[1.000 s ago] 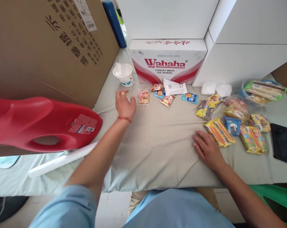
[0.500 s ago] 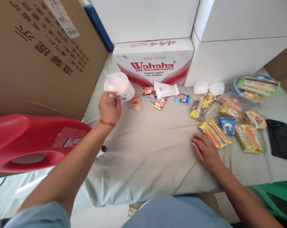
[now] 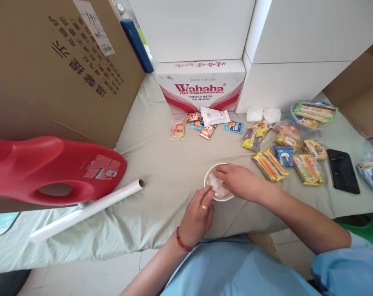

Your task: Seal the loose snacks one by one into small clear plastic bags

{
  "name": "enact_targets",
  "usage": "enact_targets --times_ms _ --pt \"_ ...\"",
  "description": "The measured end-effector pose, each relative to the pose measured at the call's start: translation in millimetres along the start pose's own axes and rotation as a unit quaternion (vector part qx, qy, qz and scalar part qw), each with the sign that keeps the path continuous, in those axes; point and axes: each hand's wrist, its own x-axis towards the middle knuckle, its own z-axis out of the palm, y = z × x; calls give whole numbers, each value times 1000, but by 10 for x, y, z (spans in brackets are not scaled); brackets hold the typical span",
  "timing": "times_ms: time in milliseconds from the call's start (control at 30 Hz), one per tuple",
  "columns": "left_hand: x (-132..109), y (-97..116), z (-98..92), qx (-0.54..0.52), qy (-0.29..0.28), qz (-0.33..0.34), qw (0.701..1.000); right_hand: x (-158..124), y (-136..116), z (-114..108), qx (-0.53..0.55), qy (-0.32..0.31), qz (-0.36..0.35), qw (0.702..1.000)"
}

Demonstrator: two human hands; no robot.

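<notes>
Far off to the left of my fingers the big red jug is lying on its side in front of the cardboard box, and the white roll is sitting below it, well apart from my hands. My left hand is curling in, fingertips pressing against the near-left side of the paper cup, so I'm gripping it there while it's standing upright on the cloth. The cup is sitting right between my two hands. My right hand is coming in from the other side, fingers reaching over the rim and down onto the white wad inside. Honestly can't tell if they're pinching it or just touching it. Beyond my fingertips the small packets are lying in front of the Wahaha box. Just right of my right knuckles the yellow snack pack is lying near, with the black phone sitting further right.
</notes>
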Motion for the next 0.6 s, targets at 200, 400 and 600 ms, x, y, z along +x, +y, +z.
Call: enact_targets --times_ms 200,400,600 --pt "-138 -111 84 -29 49 -16 998 321 -292 -110 -84 -133 94 983" --pt "-161 -187 168 -23 84 1 996 437 -314 -54 -86 -191 109 972" --pt "-154 -231 175 -30 109 36 993 149 -173 64 -22 -97 89 991"
